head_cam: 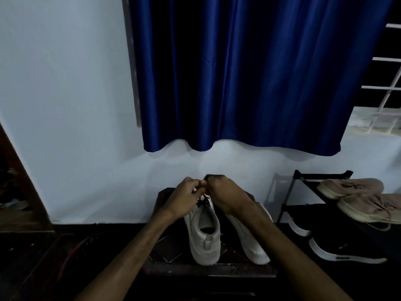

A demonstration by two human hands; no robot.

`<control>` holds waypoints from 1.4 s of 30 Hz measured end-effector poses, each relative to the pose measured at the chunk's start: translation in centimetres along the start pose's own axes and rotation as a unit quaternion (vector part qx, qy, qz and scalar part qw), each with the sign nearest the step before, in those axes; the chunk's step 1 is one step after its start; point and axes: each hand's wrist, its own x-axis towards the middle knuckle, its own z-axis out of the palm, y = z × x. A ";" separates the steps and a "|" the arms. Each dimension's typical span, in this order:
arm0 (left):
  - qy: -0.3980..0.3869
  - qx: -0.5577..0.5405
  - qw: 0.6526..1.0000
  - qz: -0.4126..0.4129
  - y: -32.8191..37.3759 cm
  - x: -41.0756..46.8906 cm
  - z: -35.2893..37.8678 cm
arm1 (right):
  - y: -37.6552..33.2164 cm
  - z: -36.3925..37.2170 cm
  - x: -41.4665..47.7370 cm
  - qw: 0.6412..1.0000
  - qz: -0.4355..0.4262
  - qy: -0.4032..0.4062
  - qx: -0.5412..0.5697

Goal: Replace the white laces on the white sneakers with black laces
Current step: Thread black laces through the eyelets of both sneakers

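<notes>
Two white sneakers stand heel-toward-me on a small dark table [208, 269]. The left sneaker [204, 233] has a black lace [204, 202] threaded near its tongue. The right sneaker [249, 237] is partly hidden under my right forearm. My left hand [184, 198] and my right hand [225, 196] meet just above the left sneaker's tongue, fingers curled and pinching the black lace between them. The lace ends are hidden inside my fingers.
A black shoe rack [303, 183] at the right holds a pair of beige shoes [358, 196] and black shoes with white soles [338, 250] lower down. A blue curtain [249, 72] hangs on the white wall behind. Dark floor lies to the left.
</notes>
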 end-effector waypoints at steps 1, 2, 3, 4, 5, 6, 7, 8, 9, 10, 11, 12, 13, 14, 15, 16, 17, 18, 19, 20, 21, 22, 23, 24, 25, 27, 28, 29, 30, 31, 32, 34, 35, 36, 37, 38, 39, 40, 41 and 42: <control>0.002 0.039 0.999 0.010 -0.3 -0.2 0.0 | -0.2 0.3 -0.4 1.000 0.017 -0.018 -0.011; 0.008 0.078 0.997 0.019 -0.5 -0.5 0.0 | -0.5 0.3 -0.5 0.998 0.044 -0.048 0.001; 0.020 0.108 0.994 0.027 -0.6 -0.9 0.1 | -0.8 -0.1 -0.7 0.991 0.086 -0.083 0.059; 0.039 0.119 0.992 0.034 -0.5 -1.3 0.2 | -0.9 -0.5 -0.8 0.971 0.140 -0.115 0.159; 0.061 0.106 0.992 0.034 -0.5 -1.7 0.4 | -1.2 -0.9 -0.9 0.938 0.185 -0.131 0.261; 0.078 0.079 0.993 0.029 -0.4 -2.0 0.6 | -1.5 -1.3 -1.0 0.909 0.211 -0.126 0.337; 0.096 0.059 0.993 0.026 -0.3 -2.2 0.8 | -1.7 -1.6 -1.1 0.893 0.221 -0.104 0.377; 0.112 0.053 0.992 0.027 -0.2 -2.4 1.0 | -1.7 -1.6 -1.0 0.888 0.229 -0.078 0.392; 0.124 0.052 0.991 0.027 -0.2 -2.6 1.2 | -1.8 -1.6 -1.1 0.887 0.234 -0.060 0.394; 0.135 0.043 0.990 0.026 -0.2 -2.8 1.3 | -2.0 -1.3 -1.1 0.883 0.242 -0.050 0.399; 0.143 0.025 0.989 0.025 -0.2 -2.9 1.4 | -2.2 -1.1 -1.2 0.865 0.262 -0.048 0.426; 0.151 0.005 0.988 0.023 -0.2 -2.9 1.6 | -2.4 -0.8 -1.1 0.837 0.290 -0.049 0.461; 0.156 -0.016 0.987 0.021 -0.4 -2.9 1.9 | -2.5 -0.5 -1.0 0.813 0.316 -0.045 0.487; 0.161 -0.038 0.986 0.022 -0.6 -2.8 2.2 | -2.7 -0.1 -0.9 0.797 0.339 -0.035 0.498; 0.167 -0.061 0.984 0.023 -1.0 -2.6 2.7 | -3.0 0.1 -0.9 0.788 0.356 -0.017 0.501; 0.172 -0.079 0.982 0.020 -1.4 -2.4 3.1 | -3.2 0.5 -0.8 0.771 0.368 0.003 0.519; 0.177 -0.092 0.980 0.017 -1.7 -2.3 3.5 | -3.3 0.9 -0.7 0.744 0.376 0.017 0.552; 0.183 -0.100 0.978 0.014 -1.8 -2.2 3.7 | -3.4 1.1 -0.6 0.699 0.387 0.028 0.601; 0.188 -0.109 0.976 0.014 -1.9 -2.1 3.9 | -3.5 1.1 -0.6 0.657 0.393 0.035 0.643; 0.195 -0.117 0.974 0.015 -2.0 -2.0 3.9 | -3.5 1.2 -0.6 0.626 0.395 0.040 0.672; 0.200 -0.127 0.971 0.017 -2.1 -1.9 3.9 | -3.3 1.3 -0.7 0.610 0.396 0.040 0.685; 0.201 -0.133 0.970 0.018 -2.1 -1.8 3.9 | -3.2 1.4 -0.7 0.602 0.398 0.045 0.691; 0.200 -0.137 0.970 0.020 -2.0 -1.7 3.9 | -3.0 1.7 -0.7 0.598 0.393 0.052 0.697; 0.203 -0.141 0.969 0.018 -1.9 -1.6 3.9 | -3.1 1.8 -0.7 0.605 0.394 0.056 0.690; 0.210 -0.148 0.966 0.014 -1.7 -1.7 4.1 | -3.4 1.6 -0.8 0.619 0.396 0.061 0.676; 0.227 -0.156 0.961 0.019 -1.4 -2.2 4.1 | -3.4 2.0 -0.8 0.699 0.382 0.078 0.599; 0.220 -0.144 0.965 0.029 -1.5 -2.4 3.9 | -3.3 2.2 -0.9 0.751 0.367 0.089 0.542; 0.194 -0.117 0.973 0.044 -1.9 -2.5 3.8 | -3.3 2.2 -1.0 0.794 0.351 0.097 0.487; 0.150 -0.086 0.983 0.059 -2.4 -2.8 3.5 | -3.5 2.1 -1.2 0.826 0.337 0.102 0.441; 0.094 -0.050 0.992 0.067 -2.7 -3.1 3.1 | -3.5 2.1 -1.3 0.853 0.317 0.100 0.402; 0.046 -0.001 0.997 0.067 -2.8 -3.3 2.6 | -3.6 2.0 -1.4 0.877 0.299 0.090 0.365; -0.001 0.120 0.992 0.034 -2.5 -3.1 1.9 | -3.8 1.5 -1.4 0.917 0.275 0.075 0.281; -0.022 0.159 0.987 -0.003 -2.1 -2.9 1.7 | -4.0 1.2 -1.3 0.933 0.260 0.076 0.238; -0.049 0.175 0.982 -0.055 -1.9 -2.6 1.8 | -4.3 1.0 -1.2 0.947 0.243 0.079 0.196; -0.075 0.171 0.977 -0.107 -1.9 -2.3 2.0 | -4.7 1.0 -1.3 0.961 0.219 0.067 0.155; -0.089 0.128 0.976 -0.153 -1.9 -1.9 2.2 | -5.3 1.1 -1.4 0.973 0.191 0.049 0.117; -0.082 0.059 0.978 -0.182 -1.9 -1.6 2.3 | -5.8 1.4 -1.7 0.982 0.165 0.022 0.088; -0.058 0.007 0.979 -0.197 -2.0 -1.3 2.5 | -6.0 1.5 -2.0 0.985 0.147 -0.008 0.090; -0.038 0.001 0.979 -0.200 -2.0 -1.2 2.8 | -5.9 1.6 -2.4 0.984 0.133 -0.052 0.102; -0.023 0.053 0.980 -0.189 -1.9 -1.1 2.9 | -5.4 1.5 -2.6 0.983 0.116 -0.091 0.111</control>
